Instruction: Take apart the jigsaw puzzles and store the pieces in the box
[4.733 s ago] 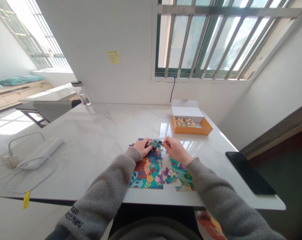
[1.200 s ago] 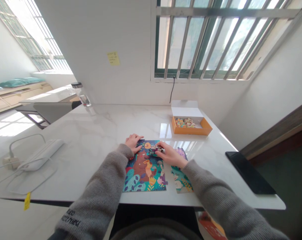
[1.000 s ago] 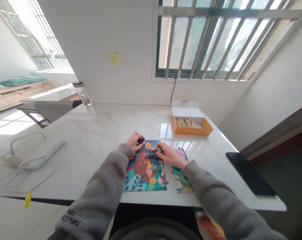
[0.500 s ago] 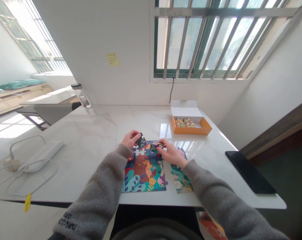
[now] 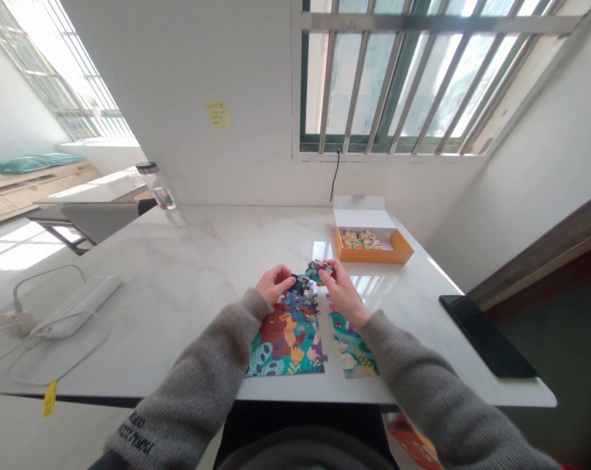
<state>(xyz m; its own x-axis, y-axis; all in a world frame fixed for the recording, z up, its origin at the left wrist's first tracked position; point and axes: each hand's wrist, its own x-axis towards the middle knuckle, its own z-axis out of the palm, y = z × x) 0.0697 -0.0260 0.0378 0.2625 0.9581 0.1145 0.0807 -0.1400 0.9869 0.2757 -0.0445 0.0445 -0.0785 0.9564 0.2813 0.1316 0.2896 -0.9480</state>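
Observation:
My left hand pinches a dark blue puzzle piece just above the top edge of the partly joined jigsaw puzzle. In my right hand is a small stack of puzzle pieces, gripped between thumb and fingers and held up off the table. To the right of the main section, a narrower joined puzzle strip with a white rabbit lies apart, a gap of table between them. My right wrist and sleeve cover part of that strip.
An orange box with its white lid raised holds many loose pieces. A black tablet-like slab lies at the right edge. On the left are a white power strip with cables and a clear bottle near the wall.
My left hand has moved right with its piece, over the puzzle's upper right part. My right hand has lifted slightly with the stack, tilting it so the printed face shows.

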